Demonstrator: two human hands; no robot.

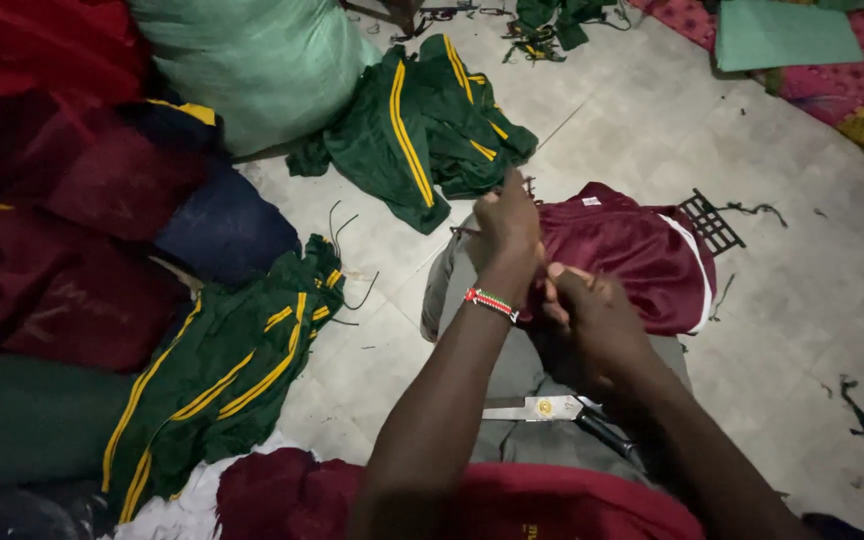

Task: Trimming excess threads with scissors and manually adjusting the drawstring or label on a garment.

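I am holding the shiny maroon shorts with the white side stripe (642, 255) across my knees. My left hand (504, 228) is closed, pinching something thin at their near edge; what exactly, I cannot tell. My right hand (592, 325) is curled shut just beside it. Steel scissors with black handles (552, 410) are lying on my lap, nearer me than the shorts; shifting my legs could tip them off.

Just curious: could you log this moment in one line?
left hand: grips maroon garment | right hand: at its edge | scissors: on lap
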